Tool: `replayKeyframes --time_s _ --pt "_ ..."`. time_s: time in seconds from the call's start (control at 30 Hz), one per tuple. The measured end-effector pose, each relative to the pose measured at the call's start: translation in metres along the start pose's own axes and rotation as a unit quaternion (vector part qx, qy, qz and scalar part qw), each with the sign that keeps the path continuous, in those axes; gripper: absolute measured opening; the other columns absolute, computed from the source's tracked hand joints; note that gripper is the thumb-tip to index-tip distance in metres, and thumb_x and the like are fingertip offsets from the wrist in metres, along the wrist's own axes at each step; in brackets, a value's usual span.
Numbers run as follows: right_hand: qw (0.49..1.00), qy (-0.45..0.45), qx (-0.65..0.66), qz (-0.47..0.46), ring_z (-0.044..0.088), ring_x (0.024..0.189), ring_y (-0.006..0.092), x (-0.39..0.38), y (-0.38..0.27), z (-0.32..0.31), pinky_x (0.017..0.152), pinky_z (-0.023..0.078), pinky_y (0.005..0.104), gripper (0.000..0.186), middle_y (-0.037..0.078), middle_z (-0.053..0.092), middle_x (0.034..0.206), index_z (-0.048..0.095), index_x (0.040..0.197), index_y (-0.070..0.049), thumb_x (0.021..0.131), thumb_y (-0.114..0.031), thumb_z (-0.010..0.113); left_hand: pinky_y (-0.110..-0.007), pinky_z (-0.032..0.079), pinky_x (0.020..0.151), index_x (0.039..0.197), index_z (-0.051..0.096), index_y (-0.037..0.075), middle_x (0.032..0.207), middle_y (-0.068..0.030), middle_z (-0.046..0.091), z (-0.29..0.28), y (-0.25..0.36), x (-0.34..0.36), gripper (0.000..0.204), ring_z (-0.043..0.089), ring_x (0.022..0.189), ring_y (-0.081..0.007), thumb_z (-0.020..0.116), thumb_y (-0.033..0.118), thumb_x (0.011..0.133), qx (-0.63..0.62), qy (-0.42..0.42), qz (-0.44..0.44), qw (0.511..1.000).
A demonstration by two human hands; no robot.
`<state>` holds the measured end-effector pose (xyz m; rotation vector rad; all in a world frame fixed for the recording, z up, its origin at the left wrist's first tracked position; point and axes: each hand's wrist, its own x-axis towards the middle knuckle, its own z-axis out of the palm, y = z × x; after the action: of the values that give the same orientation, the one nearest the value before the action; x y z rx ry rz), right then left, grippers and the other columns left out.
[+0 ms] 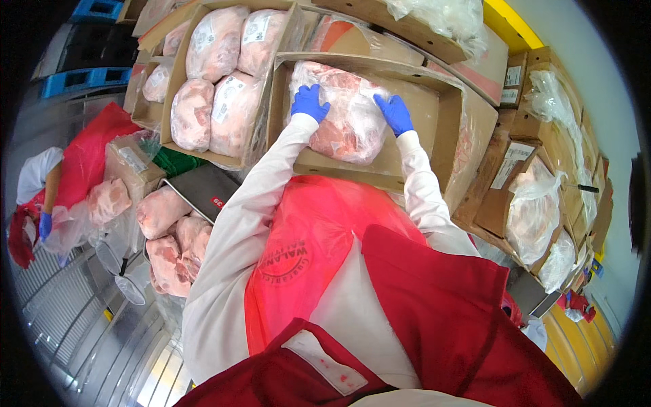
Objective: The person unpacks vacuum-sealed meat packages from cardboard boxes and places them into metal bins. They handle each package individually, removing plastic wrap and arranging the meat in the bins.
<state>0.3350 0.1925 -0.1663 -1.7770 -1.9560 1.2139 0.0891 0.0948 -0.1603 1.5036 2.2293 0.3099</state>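
Observation:
A large plastic-wrapped cut of pale pink meat (346, 129) lies in an open cardboard box (434, 132) in front of me. My blue-gloved left hand (308, 103) grips its upper left part, fingers bent over the crinkled plastic. On the opposite side, my blue-gloved right hand (395, 114) holds the package's right edge, with some fingertips hidden against the bag. Beside this box on the left, another box (174, 78) holds several wrapped, labelled meat pieces (193, 112).
More boxes (522, 163) with bagged meat stand at right. At lower left, meat pieces (163, 217) sit by a grey tray (196, 193). Another person (41, 176) in white sleeve and blue glove works at far left, near blue pallets (85, 81). Another person (576, 305) appears at far right.

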Motion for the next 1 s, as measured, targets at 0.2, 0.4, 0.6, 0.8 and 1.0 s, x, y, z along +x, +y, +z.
replayKeyframes --time_s 0.2,0.4,0.6,0.8,1.0 --pt "0.974 0.122 -0.057 -0.185 0.054 0.105 0.0364 -0.056 0.008 -0.012 0.094 0.041 0.0401 0.07 0.023 0.058 0.11 0.048 0.121 -0.006 0.067 -0.04 0.076 -0.046 0.043 0.088 0.129 0.045 0.024 0.131 -0.016 0.039 0.007 0.02 -0.031 0.059 0.043 0.113 -0.035 0.065 0.033 0.074 0.084 -0.004 0.107 0.991" --pt "0.926 0.0 -0.138 -0.352 0.055 0.104 0.0299 -0.044 0.009 0.006 0.092 0.042 0.0387 0.029 0.013 0.062 0.104 0.065 0.102 -0.015 0.077 -0.029 0.066 -0.046 0.041 0.094 0.13 0.045 0.026 0.135 -0.0148 0.037 0.001 0.009 -0.028 0.06 0.042 0.117 -0.0364 0.065 0.034 0.075 0.049 -0.036 0.137 0.989" --pt "0.97 -0.105 0.18 -0.129 0.059 0.092 0.0212 -0.087 0.065 -0.01 0.086 0.045 0.032 0.031 0.01 0.064 0.099 0.061 0.108 0.001 0.084 -0.018 0.058 -0.045 0.042 0.094 0.128 0.046 0.02 0.134 -0.0136 0.04 0.006 -0.008 -0.036 0.056 0.047 0.114 -0.0349 0.062 0.036 0.077 0.042 -0.092 0.108 0.989" --pt "0.718 0.016 0.68 0.15 0.033 0.052 0.0088 -0.109 0.126 -0.044 0.049 0.028 0.025 0.037 -0.004 0.032 0.057 0.039 0.061 -0.015 0.094 -0.03 0.044 -0.043 0.042 0.094 0.13 0.045 0.018 0.136 -0.0142 0.04 -0.01 -0.029 -0.071 0.057 0.051 0.111 -0.0335 0.06 0.036 0.078 0.037 -0.14 0.104 0.984" --pt "0.996 0.074 -0.036 -0.047 0.06 0.066 0.0223 -0.09 0.094 -0.059 0.068 0.047 0.0328 0.037 0.012 0.063 0.076 0.064 0.091 -0.002 0.083 -0.038 0.062 -0.048 0.041 0.093 0.132 0.037 0.005 0.129 -0.0207 0.044 0.011 -0.033 -0.072 0.076 0.051 0.109 -0.0384 0.064 0.047 0.075 0.03 -0.014 -0.018 0.999"
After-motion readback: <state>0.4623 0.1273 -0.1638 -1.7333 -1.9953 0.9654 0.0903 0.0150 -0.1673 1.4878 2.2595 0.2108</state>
